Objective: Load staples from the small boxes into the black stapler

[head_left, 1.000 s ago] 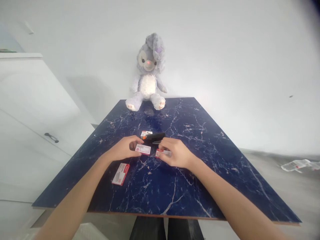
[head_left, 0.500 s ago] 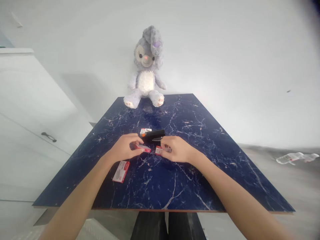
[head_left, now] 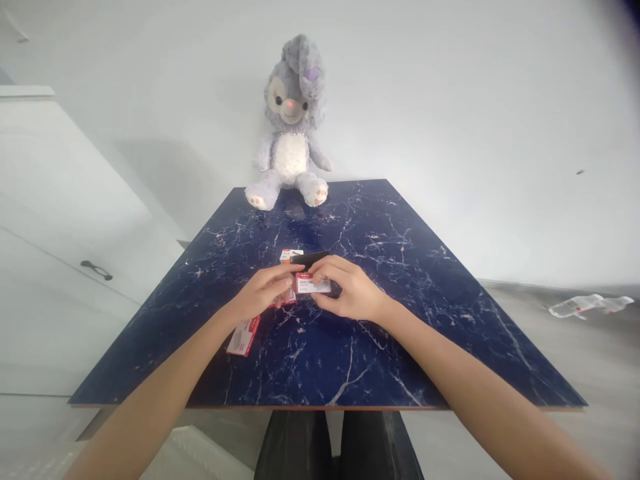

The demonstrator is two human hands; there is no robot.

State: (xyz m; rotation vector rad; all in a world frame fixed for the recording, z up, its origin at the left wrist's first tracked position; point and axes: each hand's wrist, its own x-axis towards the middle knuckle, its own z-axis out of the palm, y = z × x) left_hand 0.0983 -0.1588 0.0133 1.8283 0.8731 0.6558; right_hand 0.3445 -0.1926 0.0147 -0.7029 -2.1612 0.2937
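Observation:
My right hand (head_left: 353,290) is closed on a small red-and-white box (head_left: 313,285), gripping its right part between thumb and fingers, raised a little off the table. Close to that box's left side, my left hand (head_left: 260,292) has its fingers stretched out and apart. Partly hidden under the left fingers lies a second red-and-white box (head_left: 289,299). Just beyond both hands is a black elongated object (head_left: 311,259) with an orange part at its left end; the hands cover some of it. A white-and-red box (head_left: 290,254) lies behind it. Nearer me, a flat red-and-white box (head_left: 243,337) rests below my left wrist.
The blue marble-patterned table (head_left: 400,320) reaches to the wall. A grey plush toy (head_left: 291,147) sits at its far edge. At left stands a white cabinet (head_left: 50,220) with a dark handle. Clear plastic packaging (head_left: 583,305) lies on the floor at right.
The right hand has lifted its box from the table and turned it toward the left hand. My left fingers have released their box, which now lies beneath them. The view has shifted slightly.

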